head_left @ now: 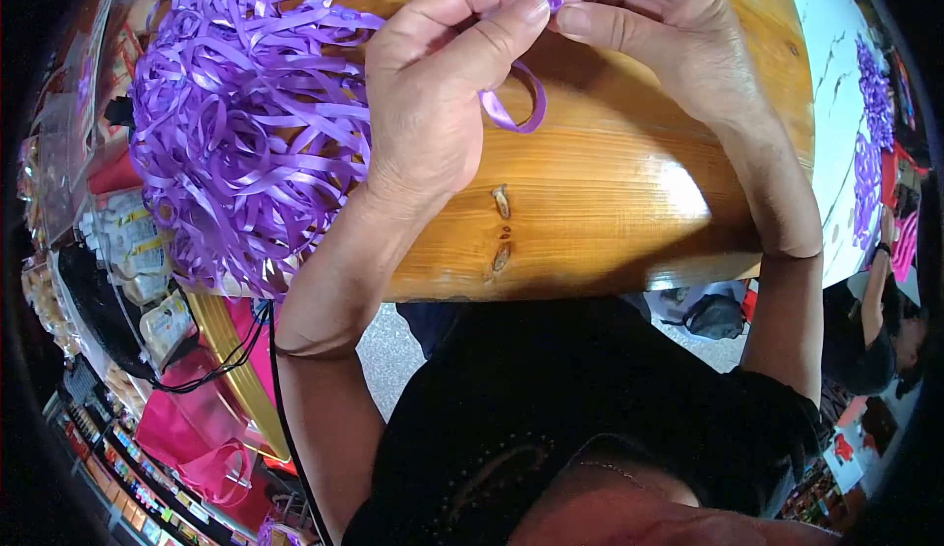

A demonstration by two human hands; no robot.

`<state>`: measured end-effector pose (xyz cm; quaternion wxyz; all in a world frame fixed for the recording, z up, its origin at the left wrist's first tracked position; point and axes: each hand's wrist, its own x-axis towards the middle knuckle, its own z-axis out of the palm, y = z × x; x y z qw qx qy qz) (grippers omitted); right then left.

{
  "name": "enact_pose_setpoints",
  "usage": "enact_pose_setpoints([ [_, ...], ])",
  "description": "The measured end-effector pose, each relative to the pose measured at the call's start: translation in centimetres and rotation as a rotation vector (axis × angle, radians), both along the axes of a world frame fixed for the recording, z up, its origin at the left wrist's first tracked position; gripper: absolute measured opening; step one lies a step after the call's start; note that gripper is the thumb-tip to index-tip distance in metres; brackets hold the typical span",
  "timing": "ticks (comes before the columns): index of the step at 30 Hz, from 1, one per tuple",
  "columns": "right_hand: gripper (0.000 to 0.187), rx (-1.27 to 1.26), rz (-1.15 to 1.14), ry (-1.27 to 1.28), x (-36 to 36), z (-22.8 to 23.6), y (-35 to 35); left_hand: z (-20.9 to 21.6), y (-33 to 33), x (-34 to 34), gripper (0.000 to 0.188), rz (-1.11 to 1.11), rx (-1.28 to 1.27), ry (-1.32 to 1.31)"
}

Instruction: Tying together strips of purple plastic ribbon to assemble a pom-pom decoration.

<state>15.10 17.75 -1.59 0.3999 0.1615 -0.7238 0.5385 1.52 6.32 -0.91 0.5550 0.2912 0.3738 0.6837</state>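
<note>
A narrow purple satin ribbon (531, 118) is pinched between my two hands above the wooden table. Its upper part forms a small loop at my fingertips, and a curled tail hangs below beside my left palm. My left hand (433, 84) is closed, thumb pressed against the loop. Close by on the right, my right hand (664, 30) pinches the ribbon with thumb and fingers; its fingertips are partly cut off by the upper edge. To the left of my left hand lies a big tangled heap of purple ribbons (246, 133), some strands running behind that hand.
The glossy wooden table (590, 202) has a rounded near edge. A white marbled surface (836, 104) adjoins it on the right, with more purple ribbons (867, 182). Another person (870, 320) is at the far right. Packaged goods (133, 241) and a pink bag (187, 438) crowd the left.
</note>
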Motion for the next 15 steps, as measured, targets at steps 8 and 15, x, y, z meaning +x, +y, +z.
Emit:
enact_pose_setpoints([
  [8, 0.023, 0.644, -0.739, -0.489, 1.9, 5.1, -3.8, -0.2, -0.1, -0.6, 0.016, -0.083, -0.137, 0.044],
  [15, 0.023, 0.578, -0.606, -0.442, 2.2, 5.5, -2.9, -0.3, 0.1, -1.4, 0.016, -0.184, -0.158, 0.251],
])
